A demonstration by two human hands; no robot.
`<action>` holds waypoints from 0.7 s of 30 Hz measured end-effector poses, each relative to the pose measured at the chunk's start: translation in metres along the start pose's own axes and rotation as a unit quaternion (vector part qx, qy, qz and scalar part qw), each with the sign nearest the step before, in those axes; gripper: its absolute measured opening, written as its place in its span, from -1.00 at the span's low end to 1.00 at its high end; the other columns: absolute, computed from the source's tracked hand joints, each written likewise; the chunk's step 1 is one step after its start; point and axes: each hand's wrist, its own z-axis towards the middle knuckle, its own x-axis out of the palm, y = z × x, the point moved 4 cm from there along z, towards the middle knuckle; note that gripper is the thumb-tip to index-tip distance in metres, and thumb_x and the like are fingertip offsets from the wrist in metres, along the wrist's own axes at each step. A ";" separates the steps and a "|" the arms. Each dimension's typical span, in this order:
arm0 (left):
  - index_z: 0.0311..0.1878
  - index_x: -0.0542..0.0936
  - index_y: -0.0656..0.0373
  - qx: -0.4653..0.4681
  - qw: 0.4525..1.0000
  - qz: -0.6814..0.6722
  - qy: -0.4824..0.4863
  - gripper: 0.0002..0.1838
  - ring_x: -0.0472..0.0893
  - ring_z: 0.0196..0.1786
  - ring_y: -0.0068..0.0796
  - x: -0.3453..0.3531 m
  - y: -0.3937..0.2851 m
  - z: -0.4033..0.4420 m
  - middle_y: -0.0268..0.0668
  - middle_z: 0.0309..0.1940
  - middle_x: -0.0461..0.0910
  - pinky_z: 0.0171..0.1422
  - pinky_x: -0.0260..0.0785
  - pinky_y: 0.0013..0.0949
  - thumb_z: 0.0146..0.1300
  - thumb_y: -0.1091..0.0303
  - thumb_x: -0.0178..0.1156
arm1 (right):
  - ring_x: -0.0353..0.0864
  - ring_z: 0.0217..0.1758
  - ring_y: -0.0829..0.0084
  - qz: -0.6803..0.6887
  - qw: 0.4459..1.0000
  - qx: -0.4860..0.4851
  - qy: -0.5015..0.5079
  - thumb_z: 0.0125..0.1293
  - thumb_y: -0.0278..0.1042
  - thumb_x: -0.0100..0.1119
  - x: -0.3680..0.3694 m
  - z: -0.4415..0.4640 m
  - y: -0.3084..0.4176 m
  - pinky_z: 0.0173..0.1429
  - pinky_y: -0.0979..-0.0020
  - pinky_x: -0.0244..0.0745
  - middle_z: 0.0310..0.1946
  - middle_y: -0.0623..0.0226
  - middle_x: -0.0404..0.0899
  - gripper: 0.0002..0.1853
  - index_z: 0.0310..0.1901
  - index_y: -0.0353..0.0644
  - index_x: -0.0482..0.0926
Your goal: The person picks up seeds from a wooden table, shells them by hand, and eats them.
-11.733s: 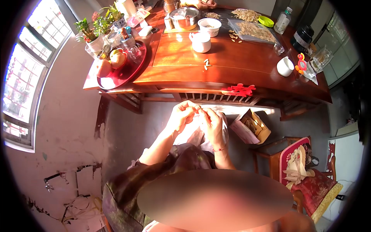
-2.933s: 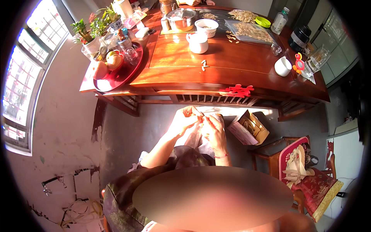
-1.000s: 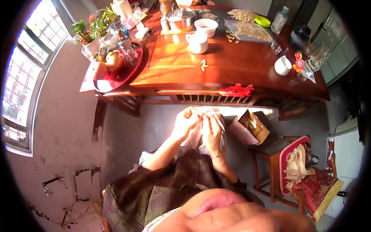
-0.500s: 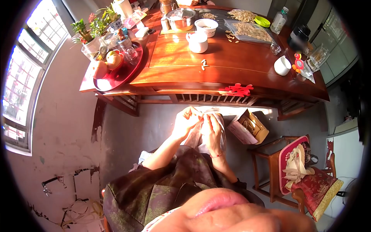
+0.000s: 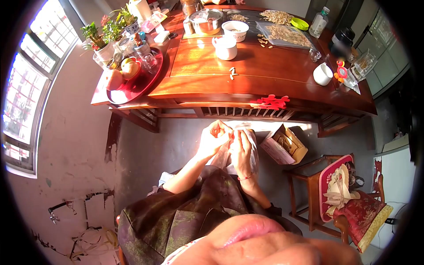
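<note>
a red-brown table (image 5: 190, 66) bears a red tray (image 5: 142, 86), white mug (image 5: 226, 49), white cup (image 5: 323, 76) and small pale pieces (image 5: 232, 77).

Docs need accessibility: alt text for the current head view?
A person's left hand and right hand work close together above the lap; anything between their fingertips is too small to tell. Beyond stands a wooden table with a bowl, pale pieces and fruit. An open box sits right of the hands.

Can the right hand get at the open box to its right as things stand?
Probably yes: the right hand is near, nothing solid appears to block the way to the open box, and its top stands open.
</note>
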 end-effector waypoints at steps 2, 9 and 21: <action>-0.28 0.47 0.30 0.004 1.000 0.001 0.001 -0.72 0.48 -0.34 -0.63 0.001 0.001 -0.001 -0.30 -0.37 0.54 -0.20 0.37 -0.56 0.12 0.32 0.34 | 0.19 -0.60 0.75 0.027 0.999 0.028 -0.002 0.46 -0.30 -0.14 -0.001 -0.001 0.000 -0.54 0.65 0.12 -0.62 0.55 0.27 -0.76 -0.27 -0.21 0.49; -0.24 0.50 0.31 -0.032 0.998 -0.043 0.027 -0.75 0.49 -0.30 -0.68 0.005 -0.006 0.001 -0.33 -0.31 0.55 -0.18 0.37 -0.59 0.13 0.38 0.32 | 0.38 -0.57 0.58 -0.128 0.991 -0.019 -0.010 0.43 -0.31 -0.12 -0.005 0.003 0.000 -0.49 0.53 0.28 -0.59 0.34 0.44 -0.76 -0.27 -0.27 0.49; -0.26 0.48 0.33 -0.035 0.998 -0.031 0.038 -0.77 0.50 -0.27 -0.58 -0.003 -0.005 0.006 -0.29 -0.33 0.53 -0.08 0.38 -0.49 0.15 0.39 0.28 | 0.47 -0.45 0.52 -0.196 0.975 -0.100 0.026 0.41 -0.33 -0.08 -0.004 0.005 0.020 -0.36 0.50 0.36 -0.47 0.22 0.55 -0.77 -0.17 -0.33 0.51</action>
